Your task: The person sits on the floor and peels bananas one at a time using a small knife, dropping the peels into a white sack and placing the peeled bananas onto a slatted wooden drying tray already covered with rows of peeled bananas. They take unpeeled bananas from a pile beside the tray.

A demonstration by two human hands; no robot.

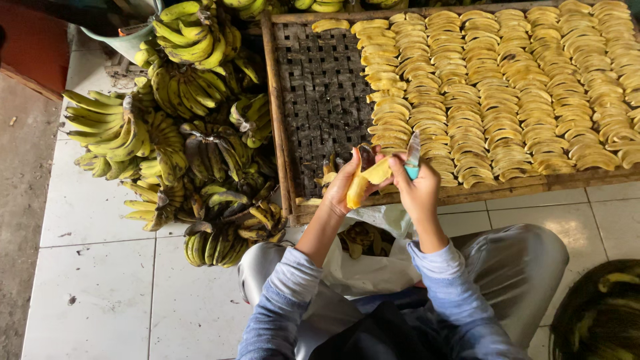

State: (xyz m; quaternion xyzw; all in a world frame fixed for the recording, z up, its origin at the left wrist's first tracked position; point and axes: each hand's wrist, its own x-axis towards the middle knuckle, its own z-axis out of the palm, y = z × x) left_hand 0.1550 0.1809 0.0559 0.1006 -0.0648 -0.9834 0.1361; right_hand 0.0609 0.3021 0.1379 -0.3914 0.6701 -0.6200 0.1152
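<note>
My left hand [343, 183] grips a peeled yellow banana [365, 180] with dark peel hanging from it, just over the near edge of a woven bamboo tray [320, 93]. My right hand [417, 187] is closed on a knife [413, 155] with a light blue handle; its blade points up beside the banana. Rows of peeled banana slices [507, 87] cover most of the tray, leaving the left part bare.
A pile of yellow-green banana bunches [180, 133] lies on the white tiled floor [100, 280] to the left. A white plastic bag [373, 260] with peels sits between my knees. A dark round container [600, 313] is at the lower right.
</note>
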